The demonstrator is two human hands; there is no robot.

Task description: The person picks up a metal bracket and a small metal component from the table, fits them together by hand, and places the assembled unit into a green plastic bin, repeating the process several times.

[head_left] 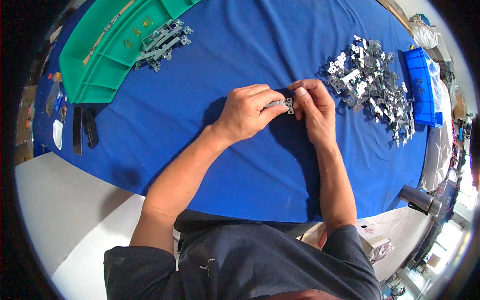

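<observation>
My left hand (248, 111) pinches a small silvery metal bracket (289, 106) between thumb and fingers. The bracket's end with holes sticks out to the right, and the rest is covered by my fingers. Close beside that end is my right hand (316, 106), thumb and fingers bent together. Whatever my right fingertips hold, if anything, is too small or hidden to make out. Both hands are over the middle of the blue cloth (240, 175).
A heap of loose metal brackets (370, 82) lies at the right, before a blue bin (424, 87). More long metal brackets (162, 45) lie by a green tray (102, 75) at upper left. A phone (77, 130) lies at the left edge. A metal flask (419, 200) stands out at lower right.
</observation>
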